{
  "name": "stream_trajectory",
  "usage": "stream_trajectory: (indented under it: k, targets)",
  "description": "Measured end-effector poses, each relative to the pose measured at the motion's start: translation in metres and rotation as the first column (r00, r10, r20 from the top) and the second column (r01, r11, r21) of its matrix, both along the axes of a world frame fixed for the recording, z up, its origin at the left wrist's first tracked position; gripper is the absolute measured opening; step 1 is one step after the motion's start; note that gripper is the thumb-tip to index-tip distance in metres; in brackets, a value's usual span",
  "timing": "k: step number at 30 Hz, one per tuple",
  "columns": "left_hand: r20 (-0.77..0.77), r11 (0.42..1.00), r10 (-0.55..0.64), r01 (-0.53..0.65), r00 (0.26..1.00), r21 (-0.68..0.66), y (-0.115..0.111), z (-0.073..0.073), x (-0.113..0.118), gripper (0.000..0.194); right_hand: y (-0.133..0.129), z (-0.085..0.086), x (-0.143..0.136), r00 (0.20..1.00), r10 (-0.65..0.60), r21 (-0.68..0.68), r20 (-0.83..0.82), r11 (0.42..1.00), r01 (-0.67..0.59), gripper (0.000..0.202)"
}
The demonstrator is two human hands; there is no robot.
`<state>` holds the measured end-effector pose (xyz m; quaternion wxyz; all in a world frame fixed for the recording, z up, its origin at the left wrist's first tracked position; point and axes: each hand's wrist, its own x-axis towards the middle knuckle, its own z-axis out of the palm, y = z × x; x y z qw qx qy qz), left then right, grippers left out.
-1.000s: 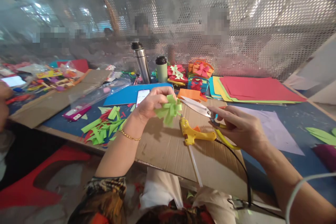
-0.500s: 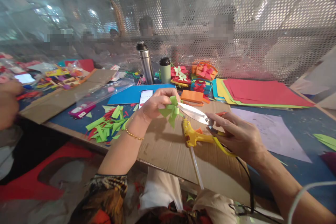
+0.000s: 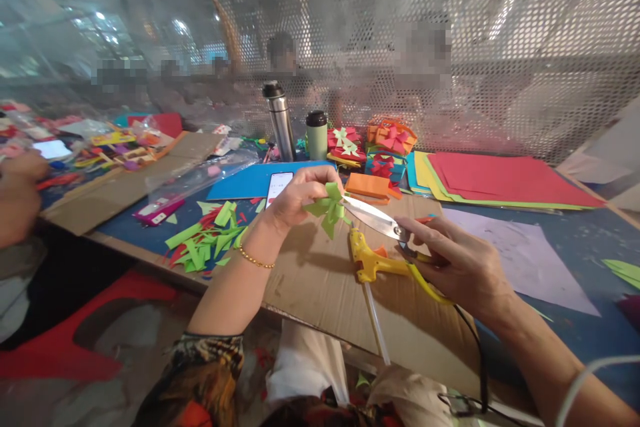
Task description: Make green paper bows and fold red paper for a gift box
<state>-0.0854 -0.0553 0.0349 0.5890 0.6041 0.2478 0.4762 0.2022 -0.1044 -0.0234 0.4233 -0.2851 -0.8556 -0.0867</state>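
A green paper bow (image 3: 330, 210) is pinched between the fingers of my left hand (image 3: 305, 193), above a sheet of cardboard (image 3: 305, 273). My right hand (image 3: 460, 257) grips a pair of scissors (image 3: 375, 217) by the handles, which are partly hidden by my fingers. The silver blades point left, and their tips are at the bow's right side; whether they touch the paper I cannot tell. Beneath the scissors a yellow glue gun (image 3: 367, 257) lies on the cardboard, with a clear glue stick (image 3: 376, 320) protruding toward me.
Green paper scraps (image 3: 210, 237) lie left of my left arm. Behind my hands are a phone (image 3: 279, 185), an orange paper box (image 3: 373, 185), a steel flask (image 3: 280, 123) and a green cup (image 3: 317, 137). Coloured paper (image 3: 510, 177) is stacked at right. Another person's hand (image 3: 20, 173) is far left.
The bow has turned slightly in my left fingers, and its lower tip has shifted a little. The whole view has drifted slightly. Both hands keep their holds.
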Motion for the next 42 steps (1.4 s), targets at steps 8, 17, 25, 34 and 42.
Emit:
stream_trajectory:
  k: [8, 17, 25, 34, 42]
  targets:
    - [-0.025, 1.000, -0.014, 0.014, 1.000, -0.012, -0.001, 0.002, -0.002, 0.006, -0.003, 0.009, -0.001, 0.999, 0.023, -0.076, -0.046, 0.997, -0.027, 0.046]
    - [-0.098, 0.948, 0.310, -0.300, 0.946, 0.105, 0.002, -0.003, 0.005, 0.014, -0.005, 0.021, -0.001, 0.967, -0.034, -0.284, -0.253, 0.958, -0.041, 0.032]
    - [-0.118, 0.933, 0.345, -0.326, 0.931, 0.153, 0.003, -0.008, 0.010, 0.016, -0.003, 0.018, -0.005, 0.971, 0.009, -0.310, -0.240, 0.947, -0.086, 0.028]
    - [0.196, 0.187, 0.785, -0.528, 0.587, 0.828, -0.006, -0.009, 0.014, 0.005, -0.006, 0.018, -0.009, 0.823, -0.122, -0.634, -0.555, 0.702, -0.323, 0.044]
    - [0.357, -0.322, 0.872, -0.156, 0.335, 0.934, -0.020, -0.015, 0.012, 0.029, -0.019, 0.004, -0.022, 0.822, 0.000, -0.757, -0.569, 0.391, -0.524, 0.048]
